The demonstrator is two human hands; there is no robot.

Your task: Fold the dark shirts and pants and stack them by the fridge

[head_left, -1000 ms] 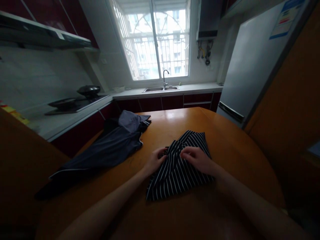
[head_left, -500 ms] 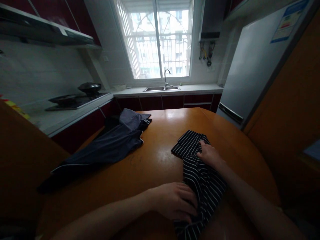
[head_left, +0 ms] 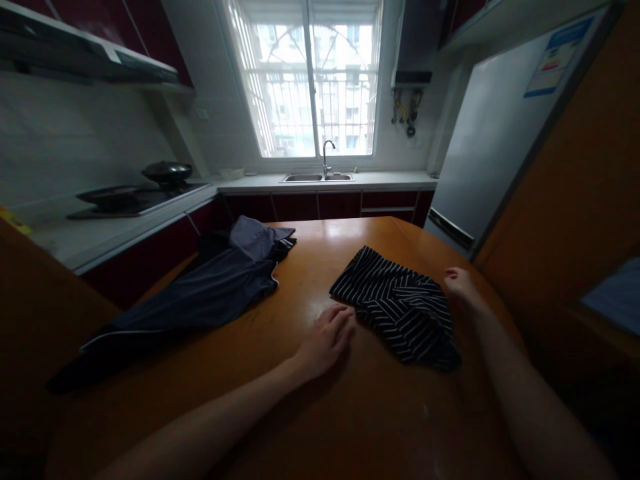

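A black garment with white stripes point(head_left: 400, 307) lies folded over on the wooden table point(head_left: 320, 413), its near part doubled up in a bunch. My left hand point(head_left: 325, 339) rests at the garment's left corner, fingers loosely stretched out and holding nothing. To the right of the cloth is my right hand point(head_left: 463, 288), a little apart from it. Its fingers are curled in, with nothing seen in them. What kind of garment the striped cloth is does not show clearly.
Dark blue and grey clothes point(head_left: 200, 287) lie in a pile along the table's left side. Beyond the table stand a counter with a sink point(head_left: 317, 178), a stove with a wok point(head_left: 167, 172), and a fridge point(head_left: 493, 127) at the right.
The striped garment's near end has been folded up away from me, making it shorter. My left hand has moved forward off it; my right hand has let go and moved right.
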